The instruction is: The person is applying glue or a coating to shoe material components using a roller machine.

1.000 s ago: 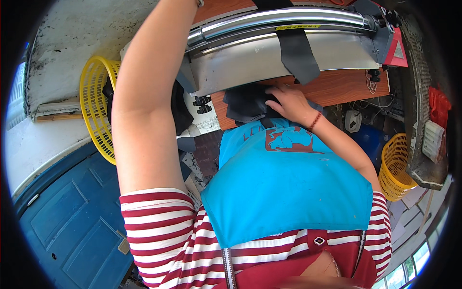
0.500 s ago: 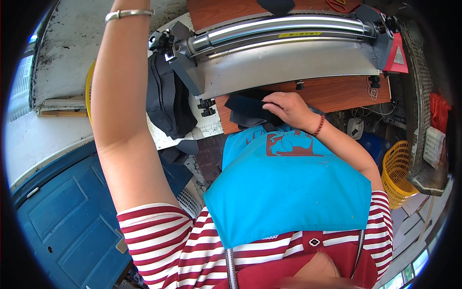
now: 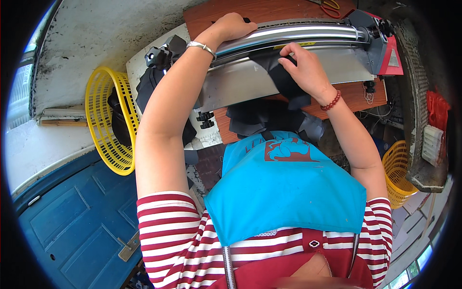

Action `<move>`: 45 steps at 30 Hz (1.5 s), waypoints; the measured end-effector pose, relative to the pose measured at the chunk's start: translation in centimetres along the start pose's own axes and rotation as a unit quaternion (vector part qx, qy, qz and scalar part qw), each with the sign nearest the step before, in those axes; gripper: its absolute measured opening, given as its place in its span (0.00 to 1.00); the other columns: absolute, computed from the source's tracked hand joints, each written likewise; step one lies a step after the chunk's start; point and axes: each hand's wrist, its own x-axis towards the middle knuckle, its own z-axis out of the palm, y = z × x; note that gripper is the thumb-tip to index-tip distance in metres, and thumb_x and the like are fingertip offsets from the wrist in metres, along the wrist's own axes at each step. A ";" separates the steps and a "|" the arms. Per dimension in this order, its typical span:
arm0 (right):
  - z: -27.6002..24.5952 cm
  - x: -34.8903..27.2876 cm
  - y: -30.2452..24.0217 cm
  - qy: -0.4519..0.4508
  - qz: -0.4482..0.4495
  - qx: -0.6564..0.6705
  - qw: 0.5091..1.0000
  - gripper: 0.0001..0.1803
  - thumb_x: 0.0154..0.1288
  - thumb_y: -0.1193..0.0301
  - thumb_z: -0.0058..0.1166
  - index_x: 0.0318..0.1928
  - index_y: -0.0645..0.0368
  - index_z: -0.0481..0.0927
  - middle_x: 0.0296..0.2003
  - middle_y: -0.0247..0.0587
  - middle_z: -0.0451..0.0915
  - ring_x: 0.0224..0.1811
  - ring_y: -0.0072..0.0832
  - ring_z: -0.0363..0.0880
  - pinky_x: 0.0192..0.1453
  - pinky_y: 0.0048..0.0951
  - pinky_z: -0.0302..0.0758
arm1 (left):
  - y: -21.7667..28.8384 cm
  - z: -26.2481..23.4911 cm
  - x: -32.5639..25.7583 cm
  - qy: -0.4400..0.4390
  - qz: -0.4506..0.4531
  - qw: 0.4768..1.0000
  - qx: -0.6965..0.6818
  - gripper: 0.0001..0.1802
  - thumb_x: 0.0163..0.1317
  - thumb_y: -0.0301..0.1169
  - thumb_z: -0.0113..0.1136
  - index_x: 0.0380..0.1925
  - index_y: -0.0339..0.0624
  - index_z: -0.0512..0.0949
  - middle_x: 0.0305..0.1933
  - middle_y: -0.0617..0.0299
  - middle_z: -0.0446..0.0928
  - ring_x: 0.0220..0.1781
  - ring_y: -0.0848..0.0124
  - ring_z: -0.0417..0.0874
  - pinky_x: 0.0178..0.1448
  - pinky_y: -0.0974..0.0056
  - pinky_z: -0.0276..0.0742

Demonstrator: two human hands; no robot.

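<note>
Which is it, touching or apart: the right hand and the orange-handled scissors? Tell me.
Apart. The head view shows the silver roller lying between the right hand and the scissors.

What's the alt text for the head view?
A person's right hand is at a black piece lying over a metal plate in front of a shiny roller, while the left hand reaches over the roller's left end, its fingertips hard to make out. More black pieces lie between the plate and the person's blue apron.
</note>
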 end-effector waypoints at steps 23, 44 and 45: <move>13.0 -7.7 6.9 -0.232 -0.168 -0.216 0.933 0.25 0.58 0.58 0.69 0.51 0.59 0.82 0.53 0.50 0.79 0.58 0.48 0.79 0.65 0.49 0.71 | 4.4 -14.8 -9.5 0.275 0.085 0.916 -0.279 0.27 0.67 0.17 0.50 0.67 0.43 0.69 0.42 0.48 0.77 0.25 0.66 0.78 0.22 0.62 0.79; 14.4 -8.8 7.3 -0.213 -0.140 -0.183 0.949 0.15 0.58 0.62 0.67 0.43 0.55 0.84 0.49 0.47 0.81 0.56 0.46 0.79 0.64 0.47 0.71 | -1.0 -3.2 -1.0 0.133 0.083 0.987 -0.024 0.16 0.62 0.24 0.52 0.44 0.36 0.88 0.34 0.44 0.86 0.33 0.59 0.87 0.44 0.58 0.82; 14.7 -8.7 7.0 -0.268 -0.098 -0.147 0.947 0.16 0.58 0.61 0.67 0.44 0.55 0.84 0.47 0.47 0.82 0.54 0.46 0.80 0.62 0.47 0.73 | -3.9 -1.9 -0.1 0.194 0.176 0.963 0.068 0.21 0.60 0.19 0.47 0.46 0.38 0.88 0.41 0.41 0.86 0.43 0.52 0.88 0.55 0.56 0.80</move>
